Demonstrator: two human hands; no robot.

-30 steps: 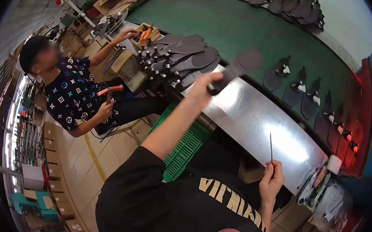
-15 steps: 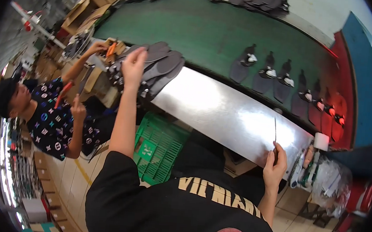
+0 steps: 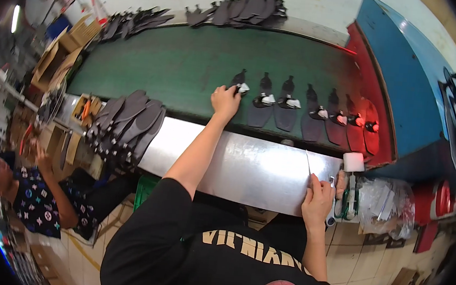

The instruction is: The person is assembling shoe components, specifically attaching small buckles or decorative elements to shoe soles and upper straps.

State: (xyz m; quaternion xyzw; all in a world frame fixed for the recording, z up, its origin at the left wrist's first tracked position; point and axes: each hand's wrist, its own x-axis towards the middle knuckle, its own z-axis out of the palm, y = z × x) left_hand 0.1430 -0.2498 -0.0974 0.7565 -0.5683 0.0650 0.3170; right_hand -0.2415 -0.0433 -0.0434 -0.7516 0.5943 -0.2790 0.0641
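Observation:
My left hand [image 3: 225, 103] is at the leftmost dark sandal [image 3: 239, 79] on the green belt, its fingers curled at the strap beside a white wad; the hand covers the sandal's lower part. Lower right, my right hand [image 3: 318, 200] is closed on a thin pointed tool [image 3: 308, 163], tip upward over the metal ledge [image 3: 242, 165]. Further right, a row of similar sandals [image 3: 287, 107] with white pieces at the straps lies on the belt. Left of my left arm, a heap of dark soles [image 3: 129, 120] rests on the ledge.
A red-edged blue machine housing [image 3: 401, 81] stands at the belt's right end. Near my right hand are a white roll [image 3: 353, 162], hand tools and a clear plastic bag [image 3: 388, 205]. More soles [image 3: 245, 8] line the far edge. A co-worker [image 3: 33, 196] sits at left.
My left hand has moved from above the sole heap to the leftmost sandal on the belt. The view has shifted right; my right hand still holds the thin tool.

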